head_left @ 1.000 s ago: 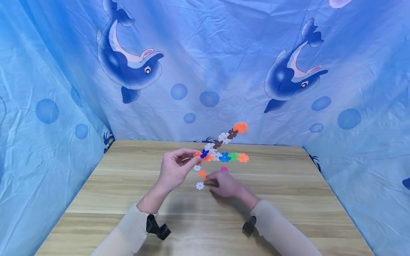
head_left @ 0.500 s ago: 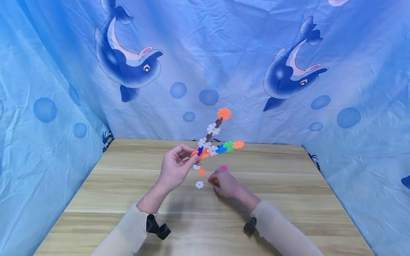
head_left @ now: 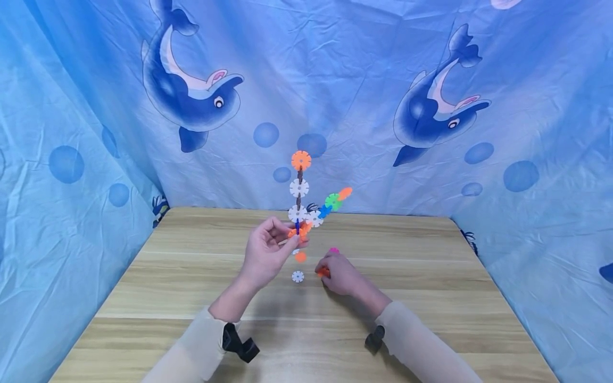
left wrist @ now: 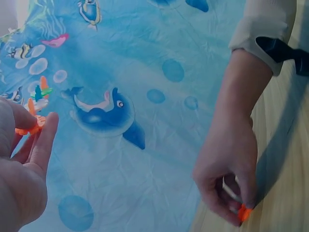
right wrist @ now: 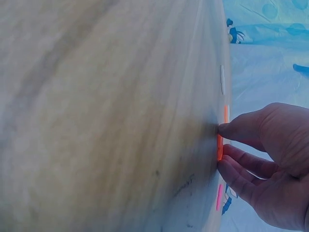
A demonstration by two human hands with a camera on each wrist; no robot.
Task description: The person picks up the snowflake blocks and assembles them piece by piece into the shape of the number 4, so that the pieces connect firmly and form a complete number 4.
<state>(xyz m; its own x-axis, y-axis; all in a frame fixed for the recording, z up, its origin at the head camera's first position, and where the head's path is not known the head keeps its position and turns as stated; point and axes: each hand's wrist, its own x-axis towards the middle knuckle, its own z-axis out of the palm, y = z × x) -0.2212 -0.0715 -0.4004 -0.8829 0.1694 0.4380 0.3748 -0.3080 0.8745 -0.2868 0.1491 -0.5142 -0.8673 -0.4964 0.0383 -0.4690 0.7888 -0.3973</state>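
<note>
In the head view my left hand (head_left: 269, 251) pinches a built chain of notched plastic discs (head_left: 299, 188) at its orange lower end, above the table. One branch, white and brown with an orange top, stands upright; the other, white, blue, green and orange, slants away to the right. A dark blue disc sits edge-on near the thumb. My right hand (head_left: 341, 274) is low at the tabletop, thumb and fingers around an orange disc (right wrist: 220, 147), which the right wrist view shows between the fingertips. The left wrist view shows this hand from the side.
On the wooden table (head_left: 191, 276) lie a white disc (head_left: 298, 276), another orange disc (head_left: 300, 257) and a pink disc (head_left: 334, 250) just beyond the right hand. A whitish disc is partly hidden under the left hand. A blue dolphin-print curtain (head_left: 354, 96) surrounds the table.
The disc chain has turned in my left hand, its white-and-brown branch swinging left to upright. My right hand has shifted slightly right with an orange disc, away from the white one.
</note>
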